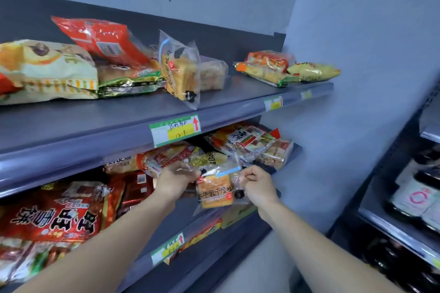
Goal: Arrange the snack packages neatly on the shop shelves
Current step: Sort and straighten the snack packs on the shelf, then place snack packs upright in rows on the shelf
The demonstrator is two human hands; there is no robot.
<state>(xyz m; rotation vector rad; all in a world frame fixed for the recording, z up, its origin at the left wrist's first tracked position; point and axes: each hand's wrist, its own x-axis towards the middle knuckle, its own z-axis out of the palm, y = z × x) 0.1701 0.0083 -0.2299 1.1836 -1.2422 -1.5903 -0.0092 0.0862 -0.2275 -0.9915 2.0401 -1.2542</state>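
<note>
A clear bag of toast bread (215, 189) with an orange label and a blue strip hangs in front of the lower shelf (214, 252). My left hand (175, 177) pinches its upper left corner, and my right hand (256, 184) pinches its right edge. A matching bread bag (179, 71) stands tilted on the upper shelf (114, 126). Red and green snack bags (100, 40) lie piled at the upper shelf's left. More packages (250, 143) crowd the lower shelf behind my hands.
An orange and yellow pack pile (285, 69) lies at the upper shelf's right end. Large red bags (57, 214) fill the lower left. Price tags (175, 129) line the shelf edges. A second rack with dark jars (414, 197) stands at right.
</note>
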